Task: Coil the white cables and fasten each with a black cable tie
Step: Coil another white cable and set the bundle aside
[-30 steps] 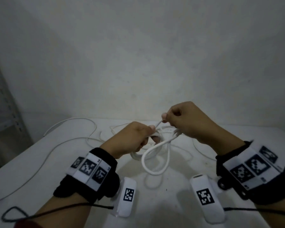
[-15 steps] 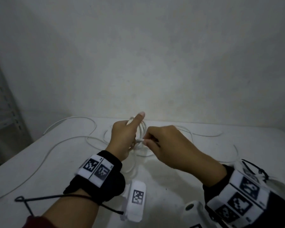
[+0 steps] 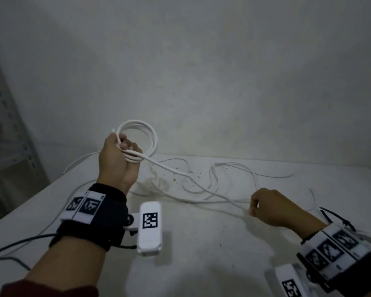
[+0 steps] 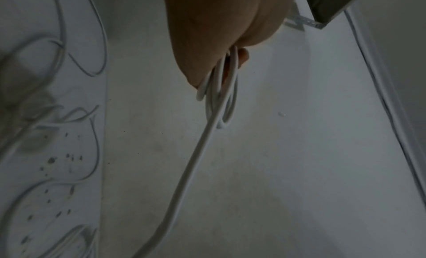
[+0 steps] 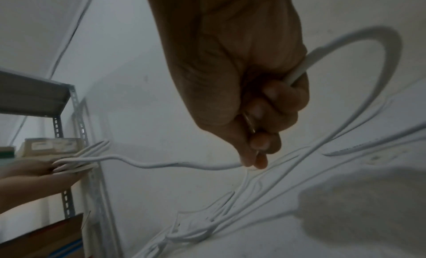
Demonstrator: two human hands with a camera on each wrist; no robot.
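— So, where is the white cable (image 3: 137, 133) at this moment?

— A few loops of it stand upright as a coil in the left hand (image 3: 116, 159), raised above the white table (image 3: 201, 243). The fingers of this hand are curled round the bundle of loops. From there one strand goes down and to the right, across the table, to the right hand (image 3: 270, 209).

— And the right hand, it holds the strand?

— Yes, it is closed to a fist near the table surface, and in the right wrist view the cable passes through the curled fingers (image 5: 265, 141) and comes out at both sides.

— What else lies around?

— More loose white cables (image 3: 234, 168) in curves on the table behind the hands — one runs off along the left edge. Black cable ties (image 3: 338, 217) lie just beside the right wrist. At the far left stands a metal shelf (image 3: 7, 133), against the grey wall (image 3: 201, 71).
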